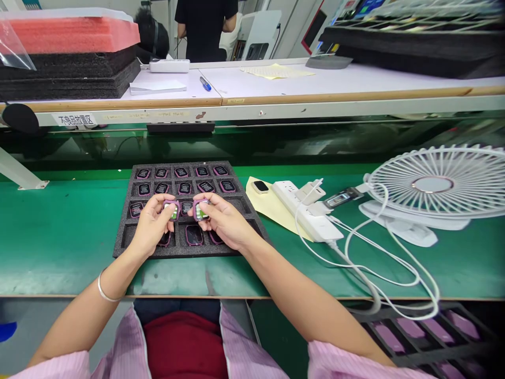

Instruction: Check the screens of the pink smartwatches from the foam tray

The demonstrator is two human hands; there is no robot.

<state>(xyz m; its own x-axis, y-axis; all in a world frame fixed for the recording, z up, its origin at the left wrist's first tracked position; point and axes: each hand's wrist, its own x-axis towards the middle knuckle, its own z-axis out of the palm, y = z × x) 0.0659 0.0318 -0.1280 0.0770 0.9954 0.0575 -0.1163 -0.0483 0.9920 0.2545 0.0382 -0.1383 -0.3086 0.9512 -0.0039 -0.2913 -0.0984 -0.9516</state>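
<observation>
A black foam tray point(122, 239) lies on the green bench in front of me, its pockets holding several small purple-cased watch bodies with dark screens. My left hand point(152, 226) pinches one purple watch body point(172, 209) above the tray's third row. My right hand point(224, 221) grips a second purple watch body point(200, 209) right beside it. Both held pieces show a lit greenish-white screen. The two hands almost touch over the middle of the tray.
Right of the tray lie a yellow sheet point(272, 208) with a single watch body point(260, 186), a white power strip point(307, 213) with plugs and looping white cables, and a white desk fan point(437, 187). A raised shelf point(276, 95) carries foam stacks; a person in black stands behind it.
</observation>
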